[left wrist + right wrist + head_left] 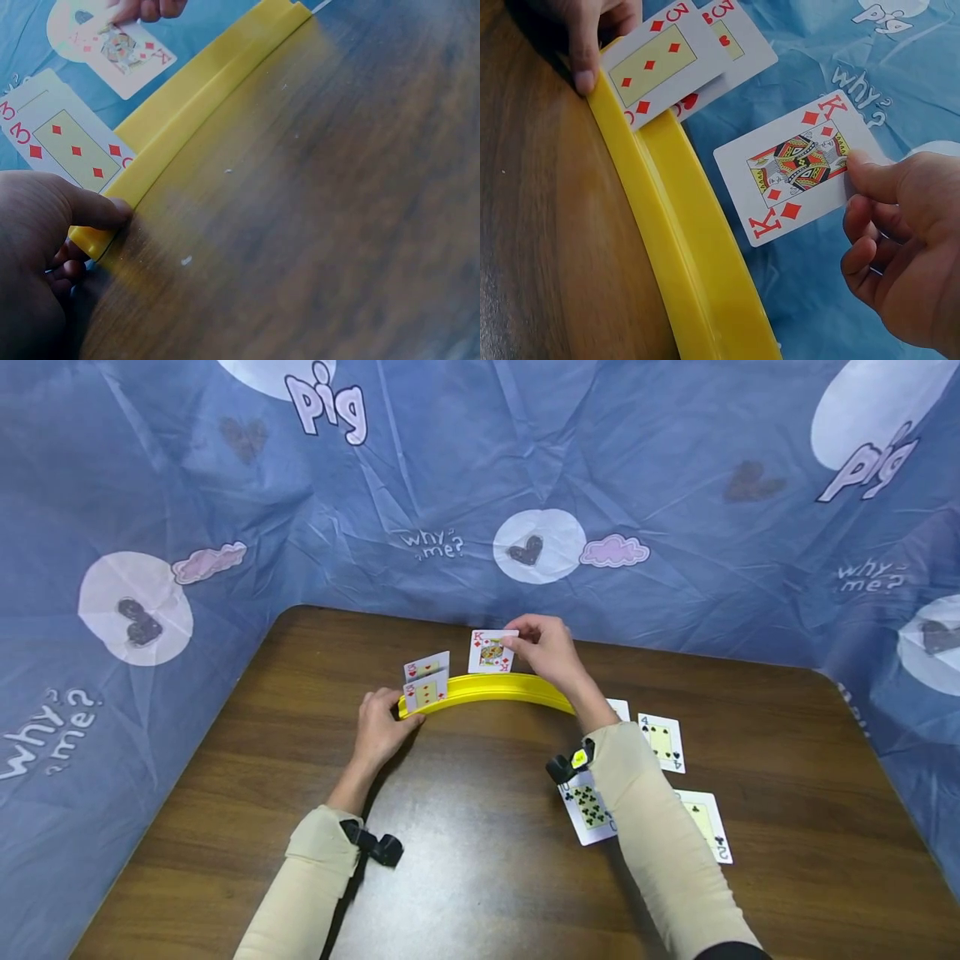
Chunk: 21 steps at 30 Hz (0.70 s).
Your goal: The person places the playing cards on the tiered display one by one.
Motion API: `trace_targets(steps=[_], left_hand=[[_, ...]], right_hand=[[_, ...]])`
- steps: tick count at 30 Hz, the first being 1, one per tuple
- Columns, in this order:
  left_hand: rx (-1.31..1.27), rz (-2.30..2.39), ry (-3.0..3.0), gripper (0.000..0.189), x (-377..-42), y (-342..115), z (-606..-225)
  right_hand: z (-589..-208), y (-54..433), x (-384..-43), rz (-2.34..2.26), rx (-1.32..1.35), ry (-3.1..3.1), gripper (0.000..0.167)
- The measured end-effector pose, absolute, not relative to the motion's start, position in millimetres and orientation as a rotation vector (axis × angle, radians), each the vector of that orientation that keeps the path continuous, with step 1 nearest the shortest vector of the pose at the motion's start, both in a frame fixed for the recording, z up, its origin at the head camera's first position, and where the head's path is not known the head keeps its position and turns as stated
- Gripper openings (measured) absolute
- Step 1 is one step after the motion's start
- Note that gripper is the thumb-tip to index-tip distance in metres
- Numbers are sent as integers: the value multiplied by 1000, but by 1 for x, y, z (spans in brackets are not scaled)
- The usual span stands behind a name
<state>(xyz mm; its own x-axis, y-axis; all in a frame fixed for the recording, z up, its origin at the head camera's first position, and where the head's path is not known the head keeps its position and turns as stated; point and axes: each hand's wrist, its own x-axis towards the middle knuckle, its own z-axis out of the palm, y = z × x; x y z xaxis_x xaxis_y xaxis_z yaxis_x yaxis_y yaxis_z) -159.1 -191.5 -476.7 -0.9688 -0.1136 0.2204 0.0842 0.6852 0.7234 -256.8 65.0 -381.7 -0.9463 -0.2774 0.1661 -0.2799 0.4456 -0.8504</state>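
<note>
From far, I see a patterned blue cloth (450, 468) behind the brown worktop (450, 877). On this worktop stands the curved yellow card holder (510, 686). The left grip (377, 729) is closed around the holder's left end, with the thumb on the near side. The right grip (550, 647) pinches the king of diamonds (799, 169) by its right edge, just beyond the holder's far side; I cannot tell if the two touch.

As for progress, I judge it is at an early stage. The three of diamonds (75, 146) and, behind it, the three of hearts (727, 52) stand at the left end of the holder. The king seems not yet seated. Outside the holder, on the right, lie the ten of clubs (588, 810), a black two (705, 827), a black four (662, 743) and one card mostly hidden (621, 709) by the right forearm, so I cannot read it.
</note>
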Motion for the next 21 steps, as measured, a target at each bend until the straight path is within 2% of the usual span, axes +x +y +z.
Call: trace_targets(steps=[13,21], left_hand=[[40,-1165,-2649,35,-158,-192,-476],[-42,-1139,-2563,33,-158,-191,-482]], right_hand=[[-382,48,-258,1595,546,-2680,14],[-387,46,-257,1570,560,-2705,16]])
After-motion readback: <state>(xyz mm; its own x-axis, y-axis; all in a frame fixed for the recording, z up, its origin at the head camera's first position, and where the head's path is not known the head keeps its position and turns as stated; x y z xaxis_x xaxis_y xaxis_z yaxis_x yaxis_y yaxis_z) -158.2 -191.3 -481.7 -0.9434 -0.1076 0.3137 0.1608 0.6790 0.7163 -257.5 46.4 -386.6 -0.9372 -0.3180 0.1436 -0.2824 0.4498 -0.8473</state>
